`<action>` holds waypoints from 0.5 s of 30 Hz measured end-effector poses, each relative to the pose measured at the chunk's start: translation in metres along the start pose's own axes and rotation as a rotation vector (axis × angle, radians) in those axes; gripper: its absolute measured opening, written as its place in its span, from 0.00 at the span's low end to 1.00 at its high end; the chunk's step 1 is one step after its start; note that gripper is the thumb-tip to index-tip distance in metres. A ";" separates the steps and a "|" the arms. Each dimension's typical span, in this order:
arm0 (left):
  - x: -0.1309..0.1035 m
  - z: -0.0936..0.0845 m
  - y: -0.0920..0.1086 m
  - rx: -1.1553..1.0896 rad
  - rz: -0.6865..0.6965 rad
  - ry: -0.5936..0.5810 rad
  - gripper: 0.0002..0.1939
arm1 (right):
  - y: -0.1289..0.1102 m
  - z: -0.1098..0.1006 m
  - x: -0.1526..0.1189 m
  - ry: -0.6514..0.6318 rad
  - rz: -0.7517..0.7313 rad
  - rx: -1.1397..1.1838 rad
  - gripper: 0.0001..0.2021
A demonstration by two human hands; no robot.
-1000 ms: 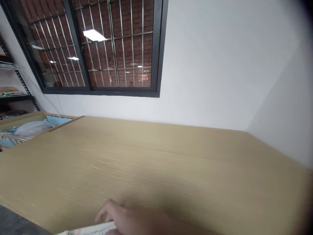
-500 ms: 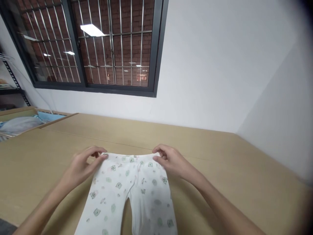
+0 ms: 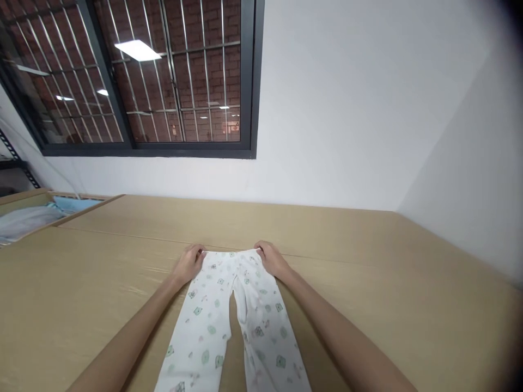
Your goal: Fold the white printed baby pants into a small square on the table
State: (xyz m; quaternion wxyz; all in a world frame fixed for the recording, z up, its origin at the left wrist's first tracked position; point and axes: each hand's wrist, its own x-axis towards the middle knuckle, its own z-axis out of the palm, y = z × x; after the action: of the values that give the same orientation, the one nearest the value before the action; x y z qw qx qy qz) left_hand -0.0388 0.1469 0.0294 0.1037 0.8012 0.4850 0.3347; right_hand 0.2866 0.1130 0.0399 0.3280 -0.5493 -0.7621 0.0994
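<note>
A pair of white pants [image 3: 212,310] with small green and grey animal prints lies with its waistband away from me and its legs running toward me. My left hand [image 3: 190,264] is closed on the left corner of the waistband. At the right corner, my right hand [image 3: 271,259] pinches the fabric in the same way. Between the hands the waistband is stretched nearly straight. The lower ends of both legs fall outside the view.
The pants are over a wide tan tabletop [image 3: 392,283] with a seam across it. A wooden-edged bin [image 3: 87,211] with pale and blue fabric sits at the far left. Behind are a white wall [image 3: 327,109] and a barred window [image 3: 180,147].
Both hands have moved farther from me with the pants, and more of the legs shows. My left hand has shifted right, so the hands are closer together. The view has turned slightly right.
</note>
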 end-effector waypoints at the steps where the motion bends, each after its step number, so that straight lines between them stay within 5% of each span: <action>1: 0.004 0.005 -0.004 0.010 -0.009 0.008 0.10 | 0.004 0.004 0.004 0.007 -0.001 -0.013 0.13; 10: 0.035 0.026 -0.019 0.058 -0.134 0.016 0.12 | 0.029 0.019 0.024 0.041 -0.014 -0.104 0.12; 15: 0.042 0.021 -0.007 0.076 -0.161 0.018 0.10 | 0.032 0.021 0.023 0.034 0.006 -0.126 0.13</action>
State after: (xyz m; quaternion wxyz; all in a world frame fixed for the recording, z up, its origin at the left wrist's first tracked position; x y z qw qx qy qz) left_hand -0.0172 0.1888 0.0282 0.0953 0.7601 0.5610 0.3138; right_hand 0.2944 0.1498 0.0166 0.3052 -0.5726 -0.7597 0.0427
